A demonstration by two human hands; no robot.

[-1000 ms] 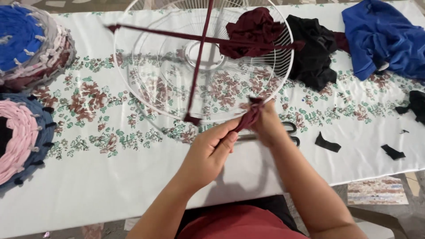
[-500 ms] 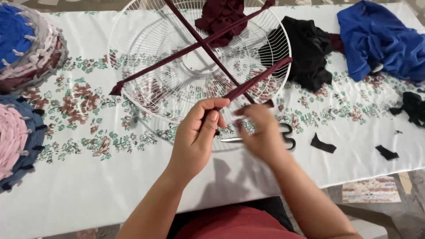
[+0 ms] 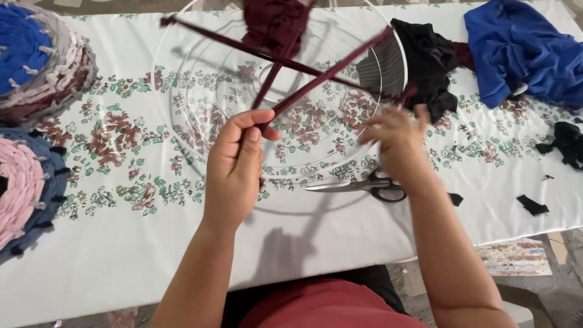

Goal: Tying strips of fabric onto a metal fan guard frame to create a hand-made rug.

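- The left hand (image 3: 234, 167) is raised over the desk (image 3: 340, 231), its fingers pinched together on the near end of a maroon strip (image 3: 331, 73) of cloth.
- That strip runs taut, up and to the right, across a round wire grille (image 3: 182, 103) — crossing other maroon strips stretched over the same grille.
- The right hand (image 3: 398, 143) is blurred; its fingers are near the strip's far end at the grille's right rim, and I cannot tell whether they clamp it.
- The grille is tilted above the desk, its far edge out of view at the top.
- Scissors (image 3: 364, 185) lie on the desk just below the right hand, blades pointing left.
- The desk wears a white cloth with a floral band — green leaves, dark red blooms.
- Two round woven mats sit at the left edge: a blue mat (image 3: 36, 54) and a pink mat (image 3: 21, 188).
- Black cloth (image 3: 431, 58) and blue cloth (image 3: 522, 51) are heaped at the far right; maroon cloth (image 3: 273, 21) sits behind the grille.
- Small black scraps (image 3: 533, 205) are scattered at the right.
- Bare floor (image 3: 516, 258) shows beyond the near right edge.
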